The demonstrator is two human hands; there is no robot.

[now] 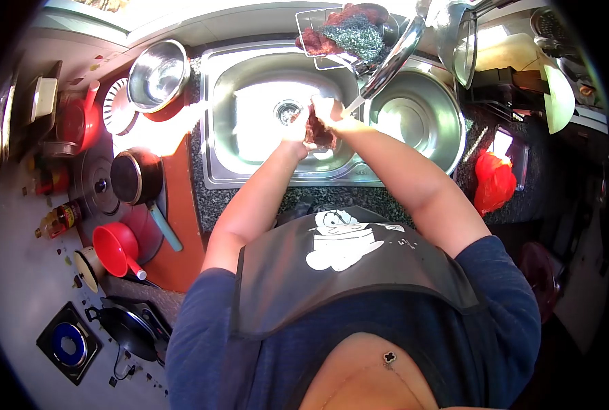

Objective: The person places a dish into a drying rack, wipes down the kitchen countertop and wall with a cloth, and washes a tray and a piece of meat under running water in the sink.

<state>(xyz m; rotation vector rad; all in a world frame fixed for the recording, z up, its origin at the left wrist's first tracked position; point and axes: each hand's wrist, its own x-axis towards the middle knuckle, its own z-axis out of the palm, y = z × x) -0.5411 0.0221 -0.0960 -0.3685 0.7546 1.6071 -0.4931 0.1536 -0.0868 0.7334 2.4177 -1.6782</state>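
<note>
Both my hands are over the large left sink basin (233, 147), close together. Between them is a crumpled, dark reddish-brown scrubbing cloth (320, 133). My left hand (296, 132) closes on its left side, and my right hand (328, 111) grips its upper part. The fingers are partly hidden by the cloth and by glare. Just right of my right hand, the tip of the chrome faucet (395, 58) points down toward it, with what looks like a thin stream of water. The drain (287, 111) shows left of the hands.
A wire rack (318, 63) behind the sink holds a reddish cloth and a grey metal scourer (358, 37). A round basin (407, 113) adjoins on the right, near a red plastic bag (494, 181). Left are a steel bowl (158, 76), dark pot (136, 176) and red saucepan (115, 247).
</note>
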